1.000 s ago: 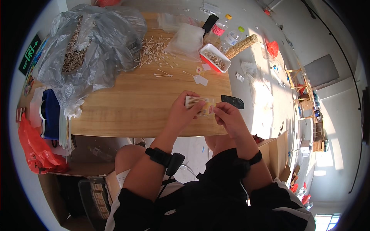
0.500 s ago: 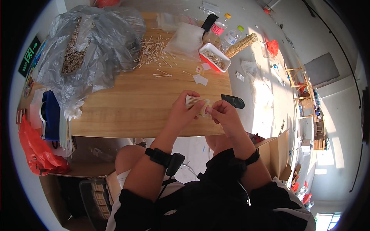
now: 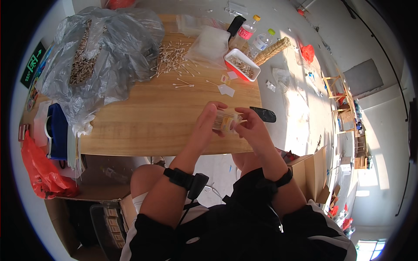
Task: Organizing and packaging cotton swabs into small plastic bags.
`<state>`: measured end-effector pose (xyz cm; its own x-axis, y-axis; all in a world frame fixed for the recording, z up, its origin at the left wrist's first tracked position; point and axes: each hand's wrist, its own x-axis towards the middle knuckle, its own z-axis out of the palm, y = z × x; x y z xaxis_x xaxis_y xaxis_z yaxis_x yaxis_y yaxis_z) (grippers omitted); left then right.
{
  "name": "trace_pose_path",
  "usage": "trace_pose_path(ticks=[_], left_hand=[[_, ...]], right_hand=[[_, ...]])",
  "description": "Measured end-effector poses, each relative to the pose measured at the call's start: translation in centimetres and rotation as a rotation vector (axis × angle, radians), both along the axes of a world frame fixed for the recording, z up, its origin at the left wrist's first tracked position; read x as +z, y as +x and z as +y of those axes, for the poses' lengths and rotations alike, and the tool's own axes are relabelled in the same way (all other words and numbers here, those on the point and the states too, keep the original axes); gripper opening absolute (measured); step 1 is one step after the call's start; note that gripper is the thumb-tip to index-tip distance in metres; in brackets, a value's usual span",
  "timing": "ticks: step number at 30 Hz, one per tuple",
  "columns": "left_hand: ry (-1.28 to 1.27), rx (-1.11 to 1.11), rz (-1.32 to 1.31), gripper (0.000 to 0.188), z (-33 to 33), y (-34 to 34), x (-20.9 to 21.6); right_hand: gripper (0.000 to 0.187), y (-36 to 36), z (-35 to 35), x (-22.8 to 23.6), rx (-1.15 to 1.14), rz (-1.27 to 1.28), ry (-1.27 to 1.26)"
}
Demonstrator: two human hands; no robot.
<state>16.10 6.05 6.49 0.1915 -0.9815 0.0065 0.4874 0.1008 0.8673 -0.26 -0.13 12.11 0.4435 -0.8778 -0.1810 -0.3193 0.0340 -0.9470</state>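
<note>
Near the front right of the wooden table [image 3: 143, 130], my left hand [image 3: 208, 118] is closed around a small clear pack of cotton swabs [image 3: 225, 121], a yellowish label showing through one end. At that labelled end, the fingers of my right hand [image 3: 251, 126] pinch the pack's edge. Farther back lies a loose heap of cotton swabs [image 3: 176, 56], with a few stray ones nearer me. Small white and yellow cards [image 3: 225, 89] rest just beyond my hands.
A big grey plastic bag [image 3: 122, 48] full of swabs covers the back left. A red-and-white tray [image 3: 242, 65], clear bags [image 3: 211, 45] and two bottles [image 3: 261, 42] stand at the far right. A dark flat object [image 3: 263, 115] overhangs the right edge. Cardboard boxes [image 3: 310, 174] flank me.
My left thumb has lifted off the pack's face, and the pack has turned slightly. My right fingers have shifted their pinch at its end.
</note>
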Motion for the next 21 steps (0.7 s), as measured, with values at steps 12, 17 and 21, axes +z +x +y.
trace_pose_path(ticks=[12,17,21], left_hand=[[-0.016,-0.065,0.132,0.057,0.00,0.07,-0.19],[-0.002,-0.058,0.167,0.057,-0.19,-0.26,-0.67],[0.010,-0.052,0.186,0.057,-0.25,-0.34,-0.65]], right_hand=[[0.039,-0.19,-0.88,-0.26,0.099,-0.032,0.059],[0.034,0.16,-0.69,-0.47,0.079,0.011,0.074],[0.037,0.30,-0.55,-0.49,0.070,0.009,0.088]])
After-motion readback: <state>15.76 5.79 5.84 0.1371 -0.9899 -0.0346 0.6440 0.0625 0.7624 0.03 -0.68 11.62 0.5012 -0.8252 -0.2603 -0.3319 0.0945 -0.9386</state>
